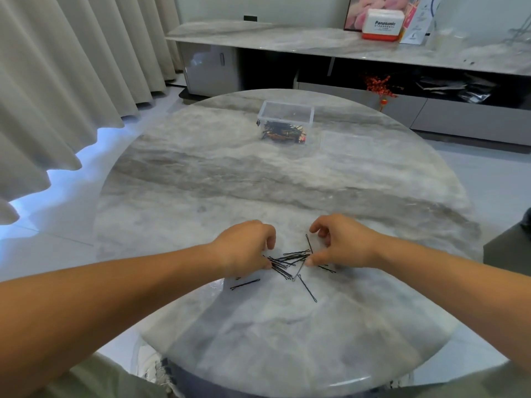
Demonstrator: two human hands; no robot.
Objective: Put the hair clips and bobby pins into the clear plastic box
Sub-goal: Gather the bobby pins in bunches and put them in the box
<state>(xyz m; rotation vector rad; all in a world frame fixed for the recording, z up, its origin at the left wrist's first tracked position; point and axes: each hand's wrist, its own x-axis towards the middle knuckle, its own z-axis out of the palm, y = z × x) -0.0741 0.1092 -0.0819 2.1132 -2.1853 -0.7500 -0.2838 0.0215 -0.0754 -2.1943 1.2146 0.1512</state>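
A loose pile of black bobby pins [290,261] lies on the round marble table [287,182] near its front edge. My left hand [244,248] rests on the pile's left side, thumb and fingers pinching at pins. My right hand [342,244] touches the pile's right side, its thumb pressing on pins, fingers curled above one pin. Stray pins lie apart from the pile, one [245,284] to the left and one [308,289] in front. The clear plastic box [287,110] stands open at the far side, holding dark pins and coloured hair clips [284,133].
The box's clear lid [344,145] lies flat on the table to the right of the box. Behind the table runs a low marble cabinet [316,41] with a white and red carton [382,24]. Curtains [57,81] hang on the left. A dark seat edge [508,248] shows at right.
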